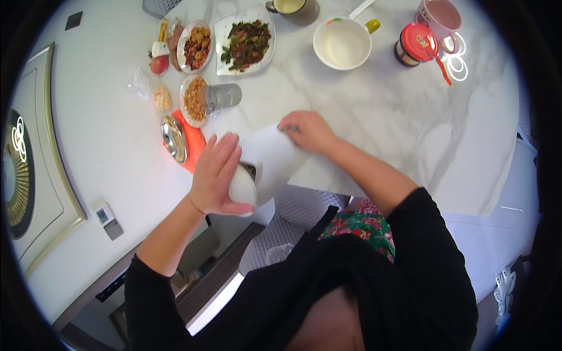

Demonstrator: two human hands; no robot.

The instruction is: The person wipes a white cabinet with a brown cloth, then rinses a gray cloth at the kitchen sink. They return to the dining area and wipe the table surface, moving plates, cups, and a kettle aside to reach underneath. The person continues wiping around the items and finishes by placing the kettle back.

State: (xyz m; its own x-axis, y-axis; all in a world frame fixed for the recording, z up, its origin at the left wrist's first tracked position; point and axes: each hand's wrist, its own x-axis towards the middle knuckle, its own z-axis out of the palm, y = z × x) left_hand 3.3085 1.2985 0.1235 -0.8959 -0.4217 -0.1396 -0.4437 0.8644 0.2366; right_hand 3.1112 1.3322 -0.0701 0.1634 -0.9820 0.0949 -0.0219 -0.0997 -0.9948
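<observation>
A smooth white rounded container or appliance lies tilted between my hands at the near edge of the marble-patterned table. It has a dark slotted part on its side; its exact kind is unclear. My left hand is braced along its left end, fingers straight and thumb spread beneath. At the far right end, the fingers of my right hand are bent around its edge, by a small greyish part. Just left of my left hand is an orange-red plastic bag with a shiny metal lid or dish on it.
Beyond my hands stand a plate of peanuts, a clear tumbler, a dish of stir-fried food and a white bowl. At far right are a red-lidded jar and a pink mug. A quilted grey chair stands below.
</observation>
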